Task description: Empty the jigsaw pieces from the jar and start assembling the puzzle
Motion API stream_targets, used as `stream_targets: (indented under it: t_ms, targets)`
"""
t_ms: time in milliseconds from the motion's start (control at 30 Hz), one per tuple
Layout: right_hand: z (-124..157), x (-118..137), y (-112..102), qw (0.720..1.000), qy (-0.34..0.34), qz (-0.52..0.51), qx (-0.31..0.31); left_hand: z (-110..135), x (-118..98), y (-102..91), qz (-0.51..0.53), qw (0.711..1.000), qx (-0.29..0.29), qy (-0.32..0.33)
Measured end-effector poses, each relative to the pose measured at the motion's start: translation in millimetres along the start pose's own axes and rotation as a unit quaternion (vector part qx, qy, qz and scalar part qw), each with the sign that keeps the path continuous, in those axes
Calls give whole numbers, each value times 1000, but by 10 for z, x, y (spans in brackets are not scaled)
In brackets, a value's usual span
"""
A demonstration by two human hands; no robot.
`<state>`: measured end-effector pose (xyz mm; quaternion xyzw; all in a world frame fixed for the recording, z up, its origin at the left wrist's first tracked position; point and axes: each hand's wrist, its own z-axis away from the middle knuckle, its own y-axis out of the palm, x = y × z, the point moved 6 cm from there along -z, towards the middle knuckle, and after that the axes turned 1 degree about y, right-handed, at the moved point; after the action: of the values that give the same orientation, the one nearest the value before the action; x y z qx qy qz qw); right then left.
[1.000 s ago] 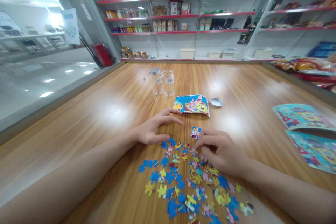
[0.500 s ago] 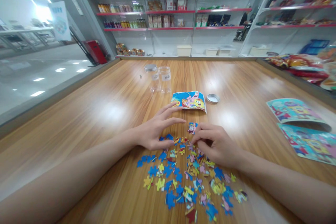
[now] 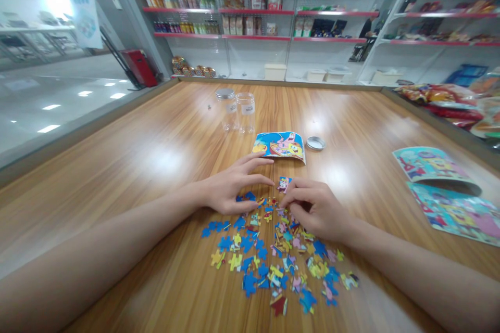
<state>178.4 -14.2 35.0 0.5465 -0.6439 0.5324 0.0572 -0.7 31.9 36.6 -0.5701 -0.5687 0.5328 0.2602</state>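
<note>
Loose jigsaw puzzle pieces (image 3: 247, 243), mostly blue, yellow and pink, lie scattered on the wooden table in front of me. My left hand (image 3: 234, 187) hovers palm down at the far left of the pile, fingers spread and holding nothing. At the pile's far right, my right hand (image 3: 316, 208) is closed in a pinch, its fingertips on a small puzzle piece (image 3: 280, 210) that is partly hidden. Just beyond those fingertips is a small joined patch of puzzle (image 3: 284, 183). A curved picture sheet (image 3: 282, 145) with cartoon figures lies past my left fingertips.
Two clear jars stand farther back, a lidded jar (image 3: 226, 109) and an open jar (image 3: 246, 113). A silver lid (image 3: 316, 143) rests right of the picture sheet. Two more picture sheets (image 3: 435, 169) lie at the right. Stocked shelves (image 3: 255, 11) line the wall behind.
The whole view has shifted slightly, with the table contents a little higher in the picture. Both hands keep nearly the same pose over the pieces.
</note>
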Motion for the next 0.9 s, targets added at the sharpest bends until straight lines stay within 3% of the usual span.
stream_targets:
  t_ms: [167,333,600,900]
  targets:
    - [12,1,-2,1000,-8,8,1,-4,1,16,-3,1000,2,2]
    - [73,168,-1,993,-70,89,-20,0,13,20,-4,1000,4,2]
    - [161,482,203,979,-140,121,86,-20,-15,5,6,1000,-1,7]
    - [166,430,224,979,-100,115,135,-20,-29,8,5,1000,-3,7]
